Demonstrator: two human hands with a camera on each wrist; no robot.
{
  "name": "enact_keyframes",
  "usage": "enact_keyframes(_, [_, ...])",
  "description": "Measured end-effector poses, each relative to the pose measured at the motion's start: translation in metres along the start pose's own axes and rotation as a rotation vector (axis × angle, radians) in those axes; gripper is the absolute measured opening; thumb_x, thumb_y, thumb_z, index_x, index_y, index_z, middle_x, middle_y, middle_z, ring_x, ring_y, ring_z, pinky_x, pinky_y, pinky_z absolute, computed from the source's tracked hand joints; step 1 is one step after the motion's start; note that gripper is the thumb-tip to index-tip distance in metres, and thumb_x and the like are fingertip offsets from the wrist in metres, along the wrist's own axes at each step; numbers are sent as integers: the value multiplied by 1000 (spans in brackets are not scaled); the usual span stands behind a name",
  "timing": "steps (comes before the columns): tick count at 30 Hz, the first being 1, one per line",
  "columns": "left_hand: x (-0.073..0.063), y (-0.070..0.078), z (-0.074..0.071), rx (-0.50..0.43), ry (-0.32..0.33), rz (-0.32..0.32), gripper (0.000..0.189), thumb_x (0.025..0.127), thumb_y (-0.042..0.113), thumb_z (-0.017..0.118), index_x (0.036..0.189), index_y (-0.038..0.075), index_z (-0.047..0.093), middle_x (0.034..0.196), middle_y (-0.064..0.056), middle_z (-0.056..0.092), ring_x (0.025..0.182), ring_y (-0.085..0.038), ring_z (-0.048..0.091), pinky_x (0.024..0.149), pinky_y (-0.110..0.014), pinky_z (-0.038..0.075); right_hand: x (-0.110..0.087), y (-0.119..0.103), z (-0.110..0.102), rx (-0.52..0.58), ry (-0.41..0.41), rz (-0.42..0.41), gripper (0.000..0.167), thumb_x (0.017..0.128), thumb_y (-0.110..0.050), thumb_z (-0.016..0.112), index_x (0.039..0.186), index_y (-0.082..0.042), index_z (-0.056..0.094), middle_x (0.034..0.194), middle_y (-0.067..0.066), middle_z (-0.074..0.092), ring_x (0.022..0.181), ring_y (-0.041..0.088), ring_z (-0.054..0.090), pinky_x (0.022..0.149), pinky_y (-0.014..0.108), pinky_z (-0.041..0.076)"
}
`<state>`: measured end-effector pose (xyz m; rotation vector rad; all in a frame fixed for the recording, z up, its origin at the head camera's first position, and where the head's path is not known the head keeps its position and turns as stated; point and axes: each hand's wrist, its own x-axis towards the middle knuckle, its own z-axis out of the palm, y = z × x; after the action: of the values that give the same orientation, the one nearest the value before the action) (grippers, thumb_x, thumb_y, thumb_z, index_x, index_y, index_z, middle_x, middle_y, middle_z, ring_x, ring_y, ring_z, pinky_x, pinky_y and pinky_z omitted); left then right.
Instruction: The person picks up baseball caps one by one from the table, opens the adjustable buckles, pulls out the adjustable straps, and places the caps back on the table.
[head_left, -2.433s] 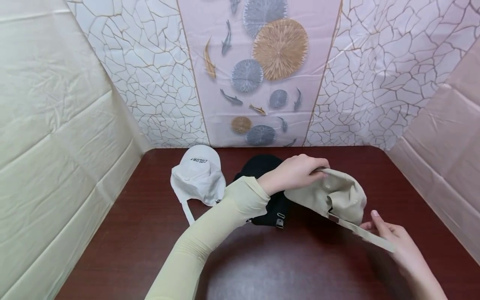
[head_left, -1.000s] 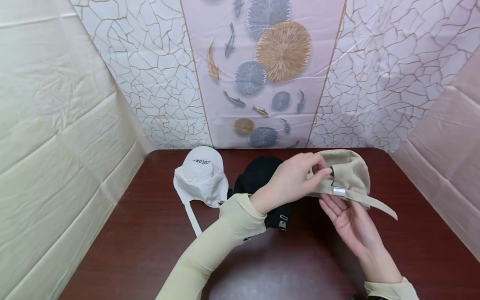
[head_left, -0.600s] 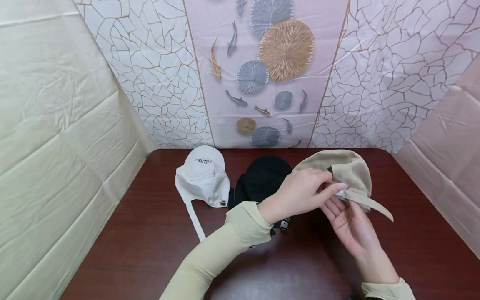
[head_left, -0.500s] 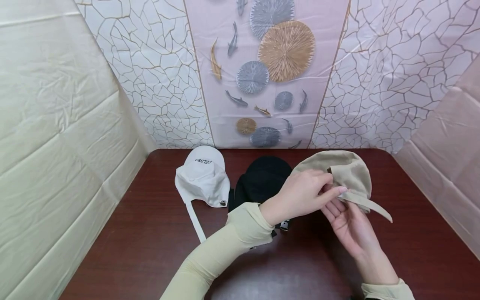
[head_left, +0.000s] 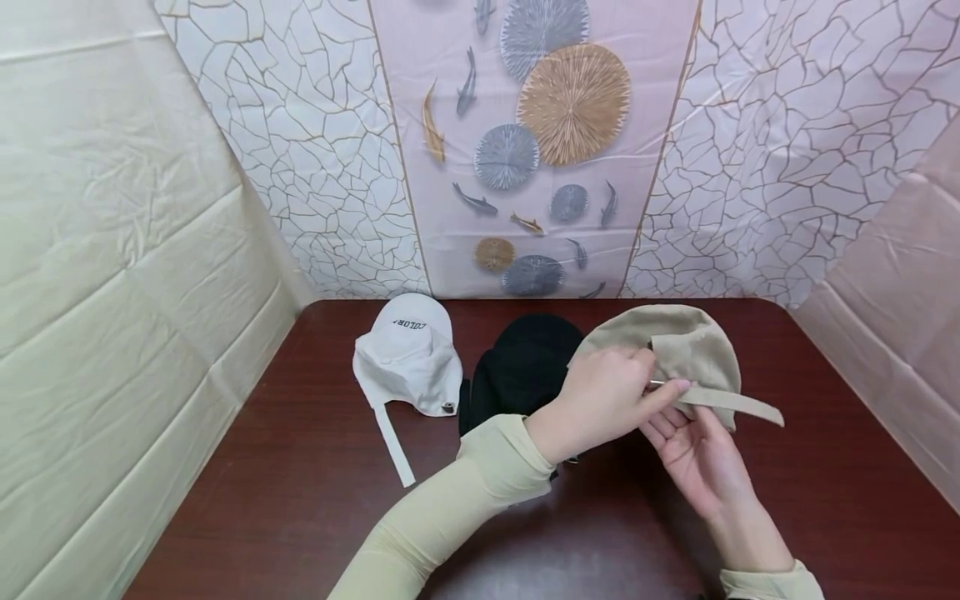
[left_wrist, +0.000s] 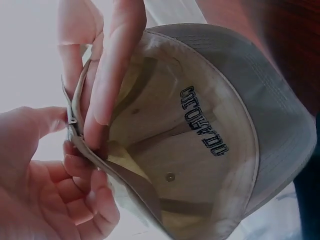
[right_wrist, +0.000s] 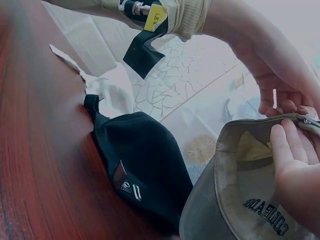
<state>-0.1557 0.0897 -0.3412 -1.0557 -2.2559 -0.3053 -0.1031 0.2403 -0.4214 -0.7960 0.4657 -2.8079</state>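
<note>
A beige baseball cap (head_left: 697, 354) is held up at the right, its opening toward me and dark lettering (left_wrist: 202, 122) showing through inside. My left hand (head_left: 600, 396) pinches the back strap at its metal buckle between thumb and curled fingers. My right hand (head_left: 708, 467) lies palm up below; its fingers reach inside the cap's edge and its thumb bears on the strap from outside. The strap's loose end (head_left: 742, 404) sticks out to the right. My left fingers mostly hide the buckle in the head view.
A black cap (head_left: 528, 362) lies on the dark red-brown table (head_left: 285, 492), partly behind my left wrist. Farther left is a white cap (head_left: 405, 354) with its strap hanging loose toward me. Cloth drapes stand at the back and both sides.
The beige cap has been turned and my right hand has come up under its back edge. My left hand has shifted from the cap's edge down to the strap buckle.
</note>
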Motion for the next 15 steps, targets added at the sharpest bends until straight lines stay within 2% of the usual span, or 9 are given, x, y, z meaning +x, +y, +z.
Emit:
enact_keyframes(4, [-5,7,0,96,48,-9,45,98,51,56,63,22,53,50,10,43,44,-7,44,41,-22,31,0,2,0,-10,2,-12,49,112,-20,16,125,5,56,127,24,64,123,34,59,107,43,43])
enact_keyframes(11, [-8,13,-4,119,65,-14,39,97,44,59,65,21,54,52,10,49,47,-7,53,40,-22,36,0,3,2,-68,37,-47,46,112,-18,20,122,5,59,119,20,68,112,29,65,101,39,48])
enact_keyframes(15, [-9,16,-5,123,65,-19,37,95,44,61,66,21,54,53,9,49,46,-7,52,39,-22,34,-1,3,3,-64,63,-60,40,112,-19,24,118,1,58,119,18,68,109,27,66,97,39,50])
